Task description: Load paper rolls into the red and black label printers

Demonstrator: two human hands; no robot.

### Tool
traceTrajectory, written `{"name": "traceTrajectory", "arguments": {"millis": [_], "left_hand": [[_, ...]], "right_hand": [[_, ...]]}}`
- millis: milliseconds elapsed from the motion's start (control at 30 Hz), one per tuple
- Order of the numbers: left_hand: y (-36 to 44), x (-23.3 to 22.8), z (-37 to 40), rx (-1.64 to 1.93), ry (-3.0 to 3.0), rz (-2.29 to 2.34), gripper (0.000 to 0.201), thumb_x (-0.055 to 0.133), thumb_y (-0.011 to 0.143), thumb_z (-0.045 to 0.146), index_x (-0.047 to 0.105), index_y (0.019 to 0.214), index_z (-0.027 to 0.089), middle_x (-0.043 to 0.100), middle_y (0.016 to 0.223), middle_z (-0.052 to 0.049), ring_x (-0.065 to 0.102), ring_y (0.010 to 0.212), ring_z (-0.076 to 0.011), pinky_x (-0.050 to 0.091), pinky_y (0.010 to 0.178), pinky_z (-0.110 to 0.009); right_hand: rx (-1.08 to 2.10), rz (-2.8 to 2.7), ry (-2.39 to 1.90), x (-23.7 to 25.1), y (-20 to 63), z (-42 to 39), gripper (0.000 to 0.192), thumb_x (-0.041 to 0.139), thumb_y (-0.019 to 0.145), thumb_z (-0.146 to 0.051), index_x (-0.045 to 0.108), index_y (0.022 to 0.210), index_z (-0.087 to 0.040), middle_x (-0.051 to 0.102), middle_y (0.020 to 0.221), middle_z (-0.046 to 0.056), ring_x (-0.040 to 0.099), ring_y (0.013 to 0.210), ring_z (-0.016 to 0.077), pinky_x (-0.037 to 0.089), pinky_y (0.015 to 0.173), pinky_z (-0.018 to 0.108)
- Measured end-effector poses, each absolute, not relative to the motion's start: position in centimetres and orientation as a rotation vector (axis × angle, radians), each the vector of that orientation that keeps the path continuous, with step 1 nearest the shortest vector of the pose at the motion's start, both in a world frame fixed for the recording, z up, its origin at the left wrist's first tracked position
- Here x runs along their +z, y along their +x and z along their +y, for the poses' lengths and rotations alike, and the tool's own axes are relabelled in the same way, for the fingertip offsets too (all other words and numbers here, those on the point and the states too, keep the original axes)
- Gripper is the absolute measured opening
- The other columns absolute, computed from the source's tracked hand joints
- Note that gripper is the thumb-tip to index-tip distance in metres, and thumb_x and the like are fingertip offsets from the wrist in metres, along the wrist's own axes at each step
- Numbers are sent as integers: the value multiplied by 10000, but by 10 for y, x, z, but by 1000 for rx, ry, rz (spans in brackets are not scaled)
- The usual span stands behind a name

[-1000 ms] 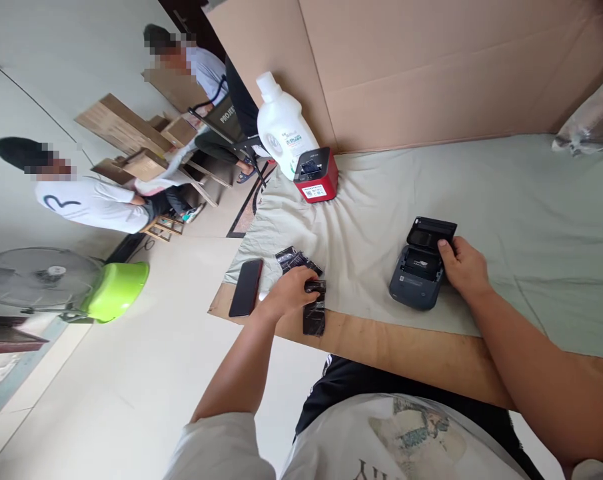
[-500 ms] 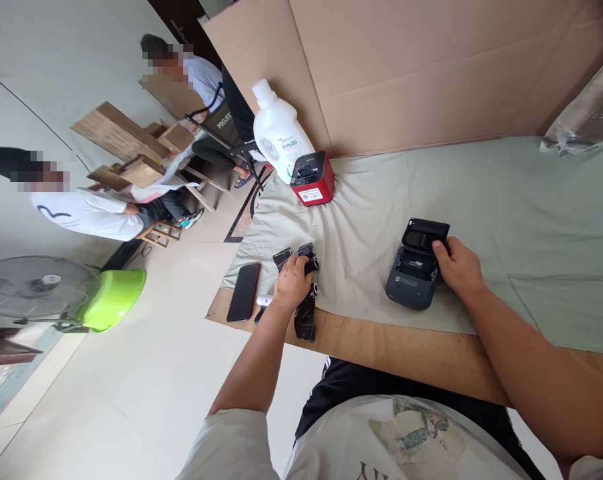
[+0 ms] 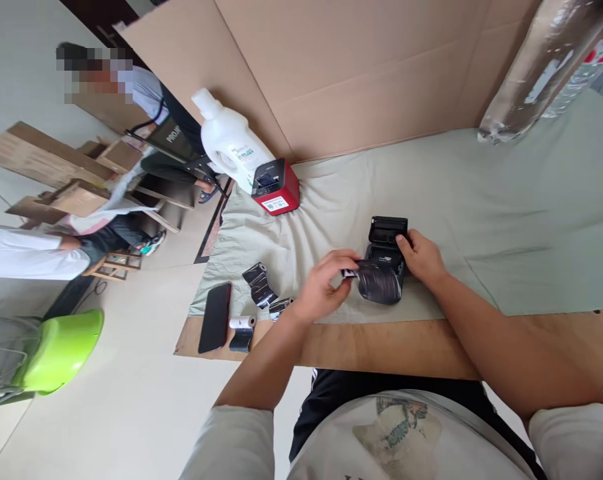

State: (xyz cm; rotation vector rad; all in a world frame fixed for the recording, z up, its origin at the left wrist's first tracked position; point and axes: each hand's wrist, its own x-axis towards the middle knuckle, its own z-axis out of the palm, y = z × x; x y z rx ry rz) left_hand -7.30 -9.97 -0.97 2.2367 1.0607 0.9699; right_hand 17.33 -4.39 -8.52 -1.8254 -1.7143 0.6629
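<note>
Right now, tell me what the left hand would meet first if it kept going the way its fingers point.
The left hand, pinching a small black-wrapped roll, points rightward at the dark grey open-lidded label printer. It would likely meet the printer's body first, then the right hand steadying it; depth is uncertain.

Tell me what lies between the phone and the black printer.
In the head view: between phone and printer lie a white roll, black wrappers and the left hand.

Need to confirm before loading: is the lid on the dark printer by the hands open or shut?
Open. The dark printer has its lid tilted up at the far end, and the left hand holds a black-wrapped roll over its bay.
</note>
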Motion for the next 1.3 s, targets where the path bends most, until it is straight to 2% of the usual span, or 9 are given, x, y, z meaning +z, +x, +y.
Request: {"name": "traceTrajectory", "arguments": {"millis": [333, 467, 700, 867, 967, 1033, 1100, 1200, 1300], "left_hand": [[-30, -54, -56, 823, 2286, 966, 351, 463, 733, -29, 616, 937, 212, 706, 1224, -85, 577, 1291, -220, 432, 1095, -479], [-36, -60, -56, 819, 2247, 963, 291, 486, 785, 29, 634, 959, 208, 712, 1228, -103, 588, 1286, -232, 444, 1080, -492], [-44, -59, -58, 768, 2216, 866, 288, 445, 865, 189, 717, 948, 230, 588, 1411, -88, 399, 1438, -264, 367, 1151, -543], [-46, -61, -65, 954, 2148, 960, 418, 405, 949, 464, 686, 786, 201, 623, 1181, -143, 556, 1187, -267, 456, 1050, -484], [-45, -67, -64, 1134, 1988, 1239, 500, 364, 957, 573, 617, 732, 204, 607, 1005, -121, 585, 1029, -242, 494, 963, -442], [-45, -73, -62, 1255, 1843, 1375, 481, 344, 965, 587, 590, 801, 207, 595, 965, -100, 589, 976, -224, 505, 919, -415], [-45, -76, -60, 1265, 1734, 1421, 453, 342, 970, 587, 581, 967, 203, 604, 1001, -95, 599, 945, -209, 514, 867, -387], [-44, -76, -59, 989, 1823, 1456, 497, 361, 970, 581, 549, 1200, 183, 640, 1063, -107, 604, 983, -225, 495, 894, -398], [-40, -69, -62, 608, 2075, 1497, 515, 421, 951, 585, 612, 1180, 166, 659, 1082, -123, 570, 1066, -275, 438, 998, -463]], "right_hand": [[670, -1714, -1806, -87, 172, -44, 464, 307, 941, -596, 574, 855, -227, 660, 723, 72, 553, 662, 225, 288, 561, 297], [668, -1718, -1804, -86, 172, -44, 450, 321, 942, -579, 601, 887, -230, 681, 746, 77, 576, 679, 234, 310, 569, 300], [706, -1699, -1806, -85, 172, -45, 478, 337, 946, -585, 636, 957, -213, 705, 788, 89, 622, 725, 250, 383, 602, 320], [930, -1489, -1519, -82, 171, -51, 566, 401, 904, -668, 635, 1130, -205, 730, 982, 87, 654, 887, 248, 482, 749, 356], [1057, -1351, -1327, -76, 168, -55, 681, 239, 926, -720, 667, 1088, -215, 719, 1101, 91, 648, 1004, 242, 499, 840, 384], [1112, -1332, -1284, -73, 166, -57, 751, 136, 931, -725, 690, 920, -219, 728, 1045, 95, 650, 1013, 240, 496, 880, 399], [1110, -1389, -1287, -71, 165, -58, 695, 208, 920, -735, 666, 815, -223, 728, 988, 93, 652, 999, 240, 496, 888, 399], [904, -1554, -1488, -70, 162, -60, 543, 412, 879, -708, 652, 886, -221, 709, 993, 105, 639, 963, 264, 500, 837, 408], [661, -1728, -1791, -66, 160, -67, 521, 396, 920, -632, 650, 1035, -192, 685, 1045, 156, 630, 940, 306, 484, 788, 429]]}}
